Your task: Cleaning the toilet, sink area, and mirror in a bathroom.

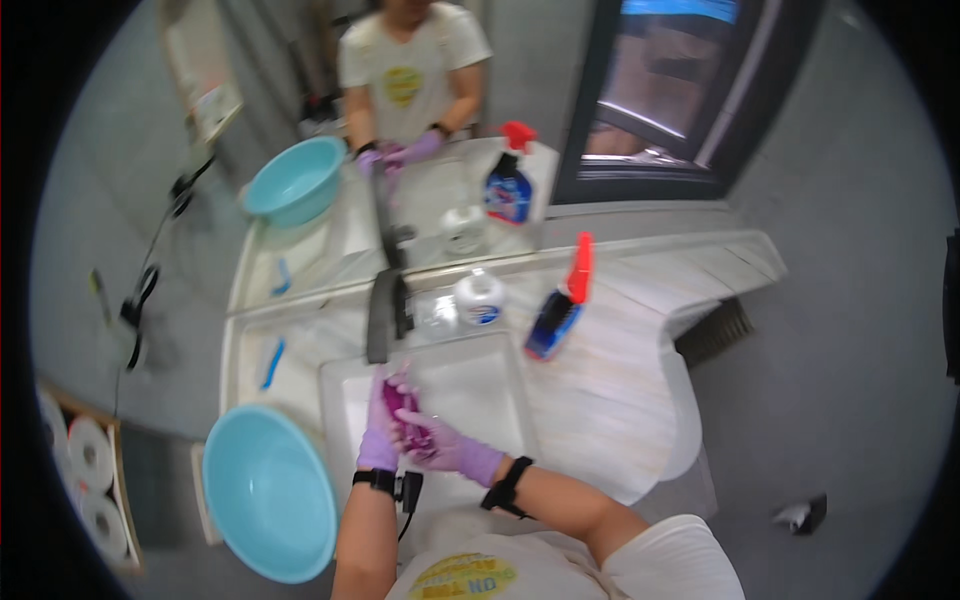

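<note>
Both my hands wear light purple gloves and are together over the left part of a white sink (pixel 472 382), just below the dark faucet (pixel 379 322). A magenta cloth (pixel 409 420), wet-looking and crumpled, lies between them. My left hand (pixel 382 416) holds it from the left side, fingers pointing towards the faucet. My right hand (pixel 435 442) grips its lower part from the right, with the fingers curled over it. Parts of the cloth are hidden by the fingers. Black straps sit around both wrists.
A light-blue basin (pixel 270 495) stands left of the sink. A blue-handled tool (pixel 273 364) lies above it. Behind the sink stands a white bottle (pixel 480 298); a red-topped spray bottle (pixel 559 311) is on the marble-look counter (pixel 600 390). A mirror (pixel 442 191) rises behind.
</note>
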A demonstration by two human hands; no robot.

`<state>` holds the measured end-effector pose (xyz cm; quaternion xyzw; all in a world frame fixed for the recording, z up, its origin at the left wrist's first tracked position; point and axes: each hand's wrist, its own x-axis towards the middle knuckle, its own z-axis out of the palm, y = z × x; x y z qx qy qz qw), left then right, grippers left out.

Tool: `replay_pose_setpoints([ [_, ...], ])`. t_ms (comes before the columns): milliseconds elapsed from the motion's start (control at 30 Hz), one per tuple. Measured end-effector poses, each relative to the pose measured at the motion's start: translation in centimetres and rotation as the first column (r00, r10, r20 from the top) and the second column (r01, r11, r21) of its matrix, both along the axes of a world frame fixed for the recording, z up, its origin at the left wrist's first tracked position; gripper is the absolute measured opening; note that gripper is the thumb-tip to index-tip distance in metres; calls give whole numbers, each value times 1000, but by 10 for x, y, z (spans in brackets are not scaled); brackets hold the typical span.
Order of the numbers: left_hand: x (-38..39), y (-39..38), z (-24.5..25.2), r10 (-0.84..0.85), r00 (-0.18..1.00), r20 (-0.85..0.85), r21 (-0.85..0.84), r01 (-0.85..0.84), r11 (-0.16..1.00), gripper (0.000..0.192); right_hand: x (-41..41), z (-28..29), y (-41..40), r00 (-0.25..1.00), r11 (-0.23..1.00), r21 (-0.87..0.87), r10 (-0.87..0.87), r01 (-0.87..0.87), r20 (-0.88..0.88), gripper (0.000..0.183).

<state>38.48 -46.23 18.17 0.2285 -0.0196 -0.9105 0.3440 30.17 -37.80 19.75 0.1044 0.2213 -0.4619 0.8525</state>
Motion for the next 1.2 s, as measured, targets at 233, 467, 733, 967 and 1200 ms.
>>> replay_pose_setpoints([
  [233, -6, -10, -5, -148, 887, 437, -19, 174, 985, 26, -15, -25, -7, 868, 868, -276, 282, -412, -409, 16],
  [467, -3, 15, -44, 124, 395, 910, -296, 411, 862, 23, 19, -75, 5, -92, 711, -235, -389, -663, -917, 24],
  [733, 0, 42, -91, 484, 31, 874, -422, 540, 728, 18, 25, -108, 25, -96, 620, -208, -420, -757, -902, 25],
  [967, 14, 28, -86, 33, 401, 915, -186, 349, 918, 18, 24, -70, 20, -201, 744, 50, -115, -667, -973, 31],
  [1200, 12, 19, -12, -92, 566, 819, -114, 317, 942, 30, -25, -35, 1, -33, 894, -179, -211, -410, -977, 54],
])
